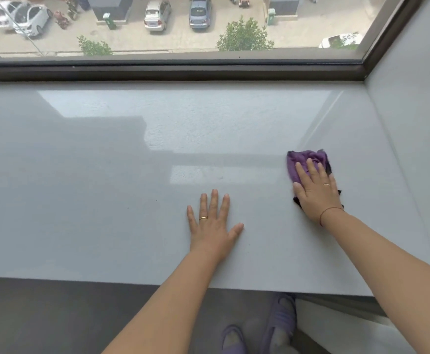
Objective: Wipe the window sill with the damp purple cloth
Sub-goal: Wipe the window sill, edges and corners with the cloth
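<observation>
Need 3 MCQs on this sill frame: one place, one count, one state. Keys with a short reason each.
1. Where on the sill is the cloth?
A. near the right wall
B. at the far left
C. on the window frame

2. How many rings show on the hands?
A. none
B. one
C. two

3. What is the left hand doing?
A. lying flat on the sill, fingers spread
B. gripping the cloth
C. raised, in a fist

Key:
1 A: the cloth lies under the right hand, close to the wall.
2 C: one ring on each hand.
3 A: palm down on bare sill, apart from the cloth.
</observation>
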